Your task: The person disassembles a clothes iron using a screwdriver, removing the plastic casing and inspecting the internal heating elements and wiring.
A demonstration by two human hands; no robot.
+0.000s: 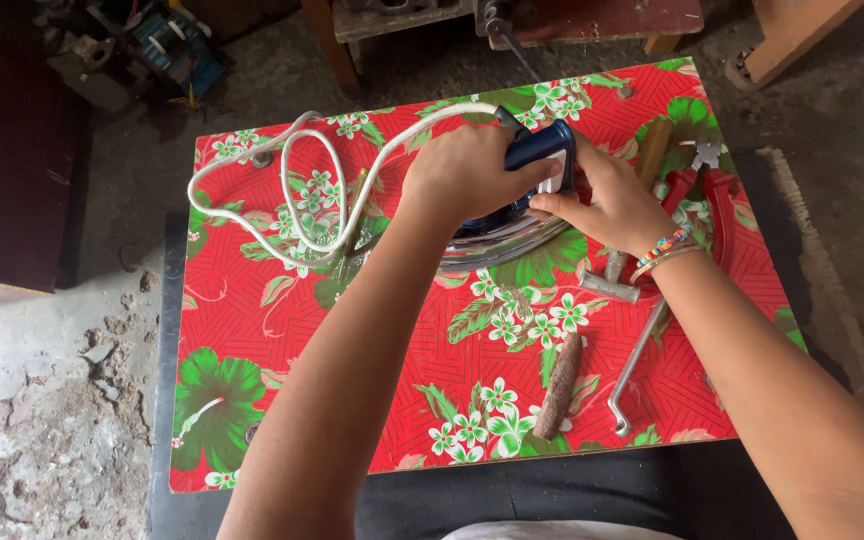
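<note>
Hands at work on blue-handled chrome-soled electric iron (522,205): left hand (464,172) wraps handle, right hand (612,205) fingertips pinch rear plate; casing unopened, white cord (292,190) attached.

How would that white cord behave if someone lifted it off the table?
The cord would probably be floppy: it lies in loose loops on the table, so it would likely sag and trail. It looks light for its length. One end runs to the iron under both hands, so pulling it may tug the iron.
</note>
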